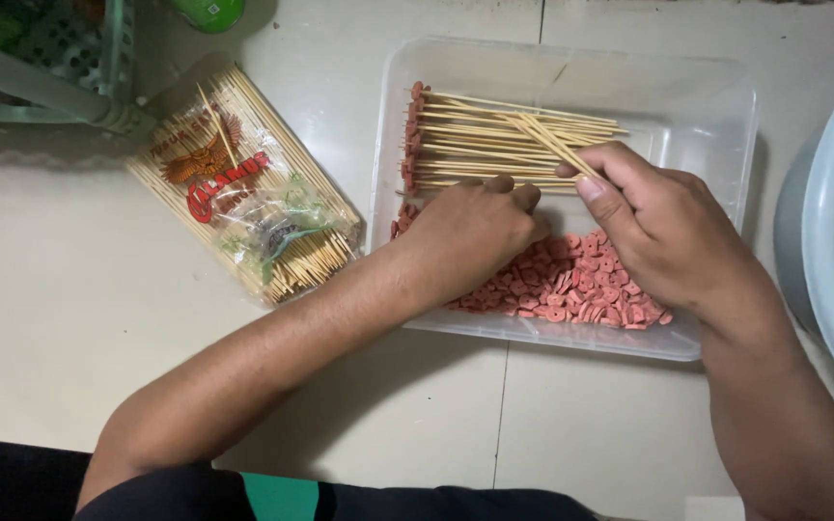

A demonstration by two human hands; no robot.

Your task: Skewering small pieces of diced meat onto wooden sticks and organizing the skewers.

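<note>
A clear plastic tray [716,116] holds a row of bamboo skewers [494,140] with red slices threaded at their left ends, and a loose heap of red sliced pieces [581,285] along its near side. My right hand [663,232] pinches the end of one bamboo skewer [547,140] that slants across the row. My left hand [470,232] rests knuckles-up over the heap, fingertips at the near edge of the skewer row; whatever it pinches is hidden.
An opened plastic packet of bamboo skewers [243,188] lies left of the tray. A green plastic basket [60,58] stands at the top left. A grey-blue bowl [822,241] with more red slices sits at the right edge. The surface is a pale tiled top.
</note>
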